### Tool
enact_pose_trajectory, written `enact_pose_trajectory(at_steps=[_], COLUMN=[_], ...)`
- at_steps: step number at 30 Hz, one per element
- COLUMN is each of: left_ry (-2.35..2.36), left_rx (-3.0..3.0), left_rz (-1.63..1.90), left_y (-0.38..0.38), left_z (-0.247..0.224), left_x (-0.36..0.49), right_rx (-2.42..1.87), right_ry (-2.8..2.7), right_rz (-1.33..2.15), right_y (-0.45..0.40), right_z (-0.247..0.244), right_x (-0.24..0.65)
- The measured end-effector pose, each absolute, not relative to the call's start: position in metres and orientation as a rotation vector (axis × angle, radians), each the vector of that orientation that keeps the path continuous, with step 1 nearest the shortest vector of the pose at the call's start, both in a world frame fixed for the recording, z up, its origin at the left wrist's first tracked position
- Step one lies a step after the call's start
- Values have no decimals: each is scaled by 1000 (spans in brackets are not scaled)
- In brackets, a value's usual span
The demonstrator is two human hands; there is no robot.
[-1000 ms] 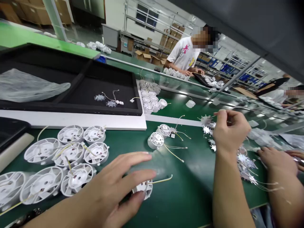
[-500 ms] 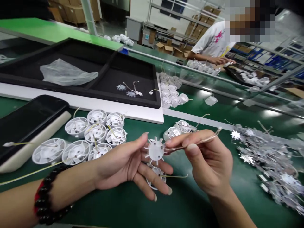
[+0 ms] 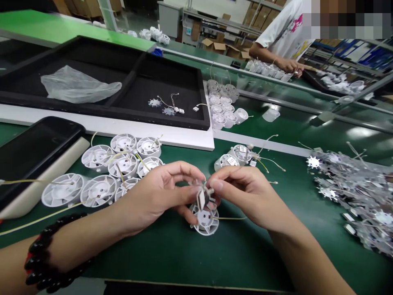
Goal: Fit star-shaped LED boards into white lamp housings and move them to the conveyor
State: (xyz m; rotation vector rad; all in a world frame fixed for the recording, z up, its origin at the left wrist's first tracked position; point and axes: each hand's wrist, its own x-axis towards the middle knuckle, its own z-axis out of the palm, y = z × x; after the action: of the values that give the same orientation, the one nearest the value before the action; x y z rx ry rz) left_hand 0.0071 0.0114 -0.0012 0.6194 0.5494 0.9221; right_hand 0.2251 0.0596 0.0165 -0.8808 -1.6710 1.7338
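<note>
Hands, left (image 3: 176, 192) and right (image 3: 236, 190), pinch a small toothed metal plate (image 3: 203, 196) between their fingertips, just above a white round fan housing (image 3: 206, 221) on the green table (image 3: 196, 262)

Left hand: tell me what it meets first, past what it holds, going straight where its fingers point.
Beyond the star plate, the left hand would likely meet the right hand, fingertips first; depth between them is unclear.
</note>
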Motion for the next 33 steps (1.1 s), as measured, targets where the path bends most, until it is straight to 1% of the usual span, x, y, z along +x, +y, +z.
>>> enact_pose_trajectory(at_steps=[4, 7, 14, 18, 22, 25, 27, 33], left_ry=[553, 597, 797, 907, 993, 948, 884, 767], left_rx=[644, 705, 910, 1068, 1399, 1854, 2028, 2014], left_rz=[928, 942, 912, 905, 943, 911, 877, 809], left_y=[11, 13, 12, 8, 4, 1, 0, -2], left_z=[-4, -5, -2, -2, -6, -10, -13, -18], left_x=[6, 5, 3, 4, 1, -3, -4, -4], right_rx=[-966, -1041, -1171, -1155, -1181, -1207, -1196, -1159], right_ry=[-1662, -1618, -1719, -1807, -1966, -2085, -2174, -2486], right_rz=[1651, 1669, 1858, 2005, 1884, 1798, 1733, 1611], right_y=[58, 59, 65, 64, 63, 64, 63, 60], right_z=[21, 25, 30, 27, 28, 33, 37, 39], right_x=[223, 225, 235, 241, 244, 246, 248, 257])
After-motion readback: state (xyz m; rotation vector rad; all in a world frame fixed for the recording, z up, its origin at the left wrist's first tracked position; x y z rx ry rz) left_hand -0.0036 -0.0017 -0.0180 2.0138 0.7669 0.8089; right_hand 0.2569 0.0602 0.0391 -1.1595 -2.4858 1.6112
